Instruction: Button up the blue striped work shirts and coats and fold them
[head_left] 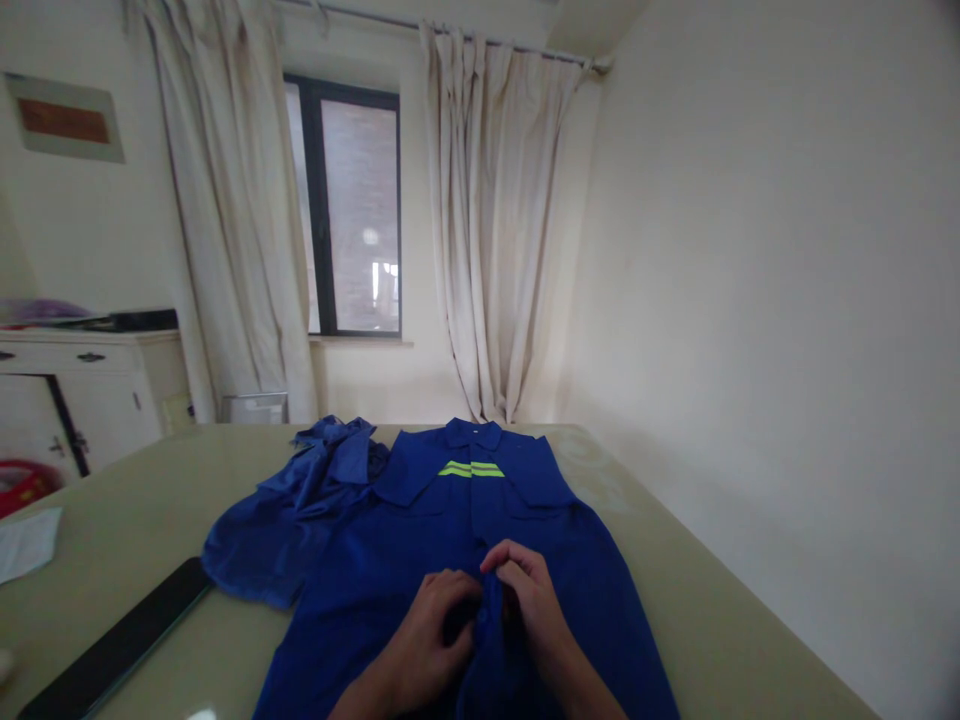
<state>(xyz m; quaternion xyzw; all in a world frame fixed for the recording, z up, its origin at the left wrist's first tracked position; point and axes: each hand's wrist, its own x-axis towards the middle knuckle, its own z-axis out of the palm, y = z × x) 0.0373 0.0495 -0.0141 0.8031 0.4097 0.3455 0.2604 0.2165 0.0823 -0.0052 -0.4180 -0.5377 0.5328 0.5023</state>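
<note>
A blue work shirt (360, 570) with a collar and yellow-green stripes across the chest lies spread on the table, collar at the far end. Over its front opening, both hands work close together. My right hand (529, 590) pinches the raised front edge of the shirt between thumb and fingers. Just to its left, my left hand (435, 630) has curled fingers against the same edge; its fingertips are partly hidden by the fold. Beside the shirt on the left is a crumpled pile of blue cloth (292, 520).
The pale green tabletop (172, 490) carries a long black flat object (120, 635) and a white paper (28, 545) at left. A white cabinet (105, 390) and a red basin (26, 485) stand beyond. A wall (772, 330) runs along the right.
</note>
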